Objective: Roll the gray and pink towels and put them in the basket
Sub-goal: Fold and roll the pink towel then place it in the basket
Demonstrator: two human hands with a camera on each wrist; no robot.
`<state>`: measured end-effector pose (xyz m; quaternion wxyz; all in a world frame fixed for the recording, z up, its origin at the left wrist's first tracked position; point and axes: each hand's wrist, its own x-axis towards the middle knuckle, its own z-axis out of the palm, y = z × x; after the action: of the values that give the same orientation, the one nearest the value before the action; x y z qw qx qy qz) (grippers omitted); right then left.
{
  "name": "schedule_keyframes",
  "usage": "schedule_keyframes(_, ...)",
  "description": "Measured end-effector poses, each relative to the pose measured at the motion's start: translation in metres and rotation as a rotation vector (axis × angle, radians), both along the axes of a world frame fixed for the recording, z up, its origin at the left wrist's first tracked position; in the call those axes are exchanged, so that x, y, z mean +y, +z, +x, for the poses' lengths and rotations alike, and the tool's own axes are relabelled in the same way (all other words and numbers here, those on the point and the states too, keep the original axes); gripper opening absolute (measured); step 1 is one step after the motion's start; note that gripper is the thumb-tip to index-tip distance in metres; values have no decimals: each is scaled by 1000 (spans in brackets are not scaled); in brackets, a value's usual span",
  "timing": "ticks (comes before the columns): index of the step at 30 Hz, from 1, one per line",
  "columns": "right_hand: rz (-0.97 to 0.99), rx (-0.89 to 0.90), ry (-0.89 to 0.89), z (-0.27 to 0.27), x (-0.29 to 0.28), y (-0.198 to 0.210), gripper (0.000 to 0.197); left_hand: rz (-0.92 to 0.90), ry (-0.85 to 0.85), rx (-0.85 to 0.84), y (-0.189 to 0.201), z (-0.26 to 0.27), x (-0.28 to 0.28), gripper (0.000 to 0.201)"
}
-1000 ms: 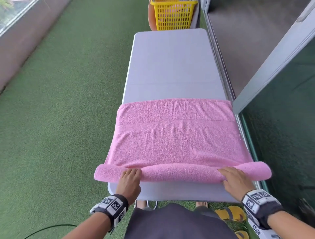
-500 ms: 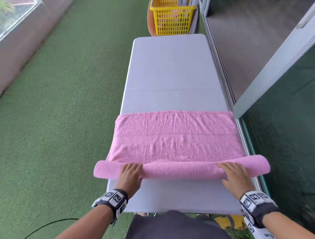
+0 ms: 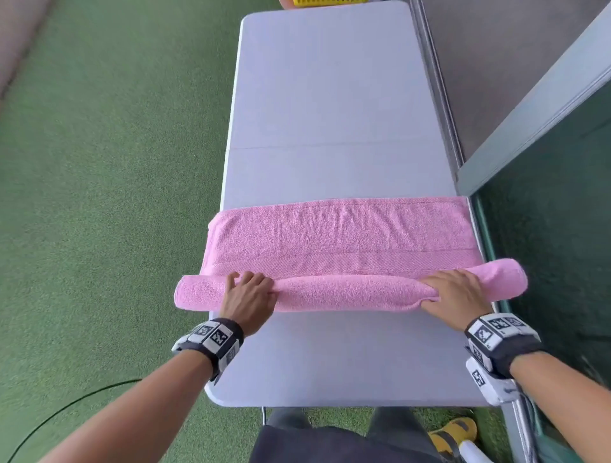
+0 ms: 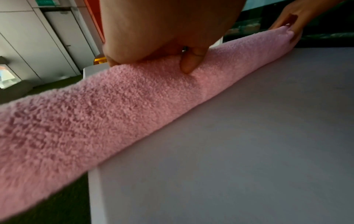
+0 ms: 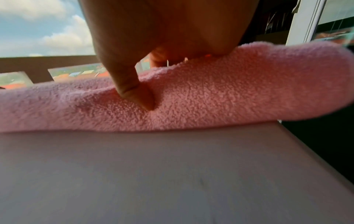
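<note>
A pink towel (image 3: 344, 238) lies across the near half of the grey table (image 3: 330, 99). Its near part is wound into a thick roll (image 3: 347, 294) whose ends overhang both table sides; a flat strip is left beyond it. My left hand (image 3: 248, 292) grips the roll near its left end, thumb (image 4: 189, 63) dug into the near side. My right hand (image 3: 453, 294) grips it near the right end, thumb (image 5: 138, 94) pressing into the towel (image 5: 210, 98). Only the rim of the yellow basket (image 3: 327, 2) shows past the table's far end. No gray towel is in view.
Green turf (image 3: 99, 198) runs along the table's left side, with a black cable (image 3: 66, 413) on it. A sliding door frame (image 3: 529, 115) and dark glass stand close on the right. A yellow slipper (image 3: 453, 433) is on the ground at the near end.
Both hands have pushed the roll farther along the table. The roll has grown thicker and the flat part shorter. The view has tilted down, so the basket is almost out of frame.
</note>
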<state>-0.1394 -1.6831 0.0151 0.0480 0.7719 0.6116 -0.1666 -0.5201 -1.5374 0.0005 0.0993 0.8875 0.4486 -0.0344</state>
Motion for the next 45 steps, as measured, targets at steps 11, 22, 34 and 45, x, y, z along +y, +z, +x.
schedule_keyframes(11, -26, -147, 41, 6, 14, -9, 68, 20, -48, -9, -9, -14, 17, 38)
schedule_keyframes(22, -117, -40, 50, 4, 0, -2, 77, -43, -51, 1, 0, -23, 7, 70)
schedule_keyframes(34, -134, -39, -157, 26, 30, 17, 64, -54, 177, -66, 5, -27, 28, 63)
schedule_keyframes(45, -134, -40, -300, -41, -33, 6, 52, -86, 134, 1, -1, -39, 11, 50)
